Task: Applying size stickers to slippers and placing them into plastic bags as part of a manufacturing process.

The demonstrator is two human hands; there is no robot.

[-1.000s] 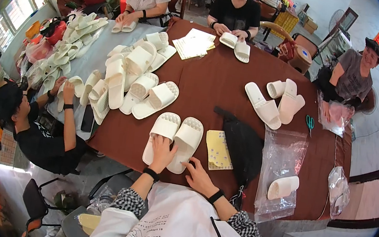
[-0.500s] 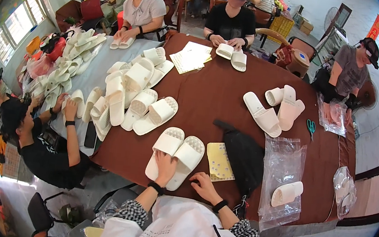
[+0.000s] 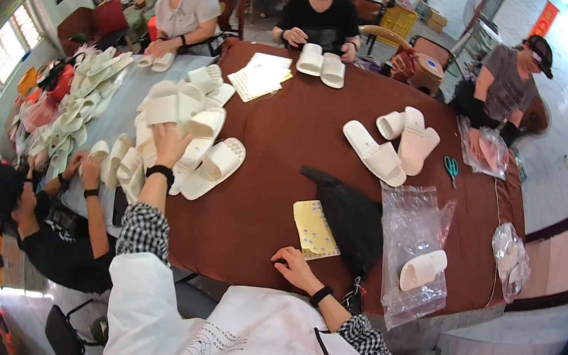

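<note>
My left hand (image 3: 169, 143) reaches out to the slipper pile at the left of the table. Its fingers are closed on the near end of a pair of white slippers (image 3: 172, 103) that lies over others; the fingertips are partly hidden. Just right of that hand is another white slipper (image 3: 213, 169) with a bumpy sole. My right hand (image 3: 295, 268) rests by the table's near edge, fingers loosely bent and holding nothing. Beyond it lies a yellow sheet of small stickers (image 3: 316, 231), partly under a black cloth bag (image 3: 351, 221).
A clear plastic bag (image 3: 406, 221) with a white slipper (image 3: 423, 270) on it lies right of the black bag. Farther off are loose slippers (image 3: 375, 153), teal scissors (image 3: 450, 171) and white paper sheets (image 3: 257, 78). Several co-workers sit around the brown-covered table (image 3: 273, 148).
My left hand has moved from the near table to the pile at far left, and the white pair has left the spot before me. My right hand stays near the sticker sheet. The view has shifted.
</note>
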